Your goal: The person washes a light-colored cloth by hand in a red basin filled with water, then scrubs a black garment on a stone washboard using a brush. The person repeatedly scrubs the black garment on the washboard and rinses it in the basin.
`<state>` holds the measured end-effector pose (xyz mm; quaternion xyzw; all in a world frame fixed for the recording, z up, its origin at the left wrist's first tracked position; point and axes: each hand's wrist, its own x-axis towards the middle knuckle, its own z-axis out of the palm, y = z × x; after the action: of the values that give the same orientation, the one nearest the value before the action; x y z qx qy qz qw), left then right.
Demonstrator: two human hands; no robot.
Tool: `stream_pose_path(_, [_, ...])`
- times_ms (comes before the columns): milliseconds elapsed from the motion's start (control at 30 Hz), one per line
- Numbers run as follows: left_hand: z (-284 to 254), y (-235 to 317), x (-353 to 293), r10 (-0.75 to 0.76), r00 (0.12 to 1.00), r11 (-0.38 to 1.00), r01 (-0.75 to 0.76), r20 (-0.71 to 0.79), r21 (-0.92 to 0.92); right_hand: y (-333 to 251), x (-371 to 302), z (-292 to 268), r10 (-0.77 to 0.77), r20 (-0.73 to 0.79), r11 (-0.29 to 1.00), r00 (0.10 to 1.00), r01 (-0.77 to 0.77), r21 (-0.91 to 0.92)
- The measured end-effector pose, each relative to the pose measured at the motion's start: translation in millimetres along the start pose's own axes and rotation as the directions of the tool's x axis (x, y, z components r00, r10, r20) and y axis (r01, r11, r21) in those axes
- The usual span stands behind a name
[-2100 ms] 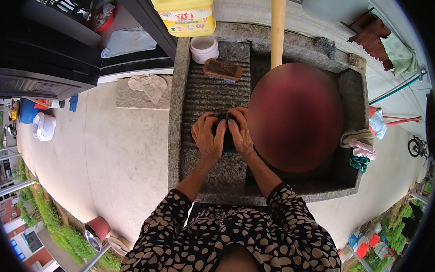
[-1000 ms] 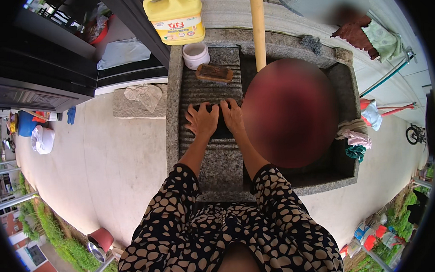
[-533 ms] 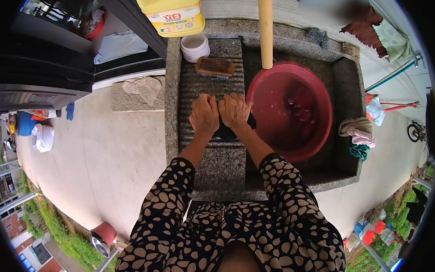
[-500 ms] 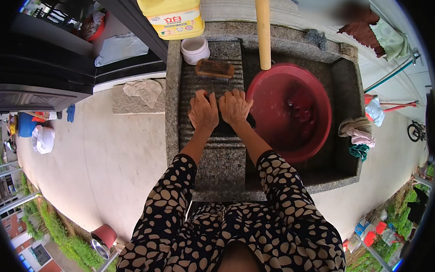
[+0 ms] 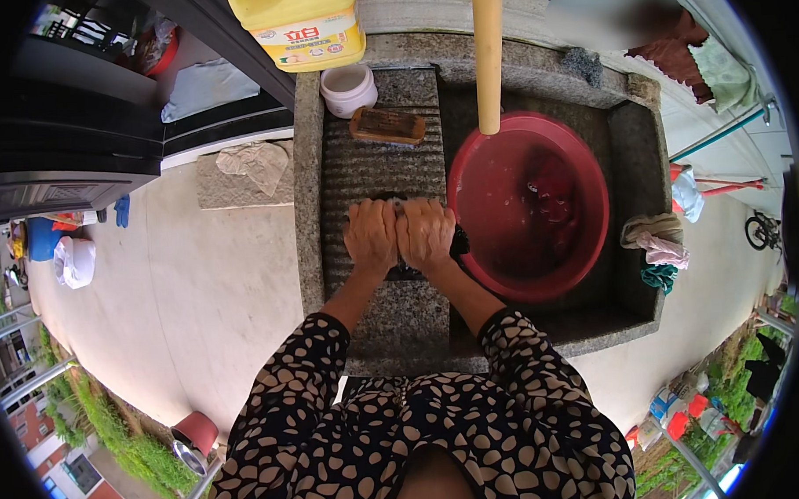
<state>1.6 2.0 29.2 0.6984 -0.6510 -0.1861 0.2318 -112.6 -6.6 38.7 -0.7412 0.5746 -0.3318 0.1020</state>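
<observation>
Side by side, my left hand (image 5: 370, 235) and my right hand (image 5: 426, 233) press down on the ribbed stone washboard (image 5: 388, 172). Their fingers are curled over a dark wet cloth (image 5: 460, 240). Most of that cloth is hidden beneath the hands; a bit sticks out to the right of my right hand. Beyond them, at the far end of the ribs, lies a wooden scrubbing brush (image 5: 388, 125). A white round tub (image 5: 349, 89) stands behind the brush. Right of my hands, a red basin (image 5: 494, 193) holds water and a dark red cloth (image 5: 552, 200).
The stone sink (image 5: 635, 153) surrounds the basin. A pale wooden pole (image 5: 488, 62) reaches over the basin's far rim. At the back left stands a yellow detergent jug (image 5: 304, 28). Several cloths (image 5: 656, 245) hang on the sink's right edge.
Both hands have slid back toward me along the ribs, with the dark cloth under them. Their fingers are now more tightly curled. Brush, tub and basin stay where they were on the sink.
</observation>
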Motion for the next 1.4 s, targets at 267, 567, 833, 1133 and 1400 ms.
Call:
stream_pose_path(267, [10,-2,30,-0.096,0.994,0.994,0.093,0.051,0.059,-10,38,-13,0.538,0.185,0.841,0.822,-0.538,-0.058])
stream_pose_path(567, [-14,-1,-30,0.273,0.96,0.96,-0.276,0.065,0.038,-3,-28,-8,-0.032,0.0,0.996,0.999,0.032,0.083])
stream_pose_path(833, [3,13,49,-0.376,0.926,0.883,0.352,0.02,0.309,5,62,11,0.51,0.213,0.858,0.833,-0.475,-0.195])
stream_pose_path(1133, [-17,2,-33,0.292,0.943,0.956,-0.289,-0.157,0.043,-5,-35,-12,0.02,-0.037,0.997,0.999,-0.017,0.076])
stream_pose_path(1400, [-15,23,18,-0.347,0.919,0.935,0.354,0.185,-0.005,35,23,2,0.316,0.219,0.916,0.923,-0.357,0.184])
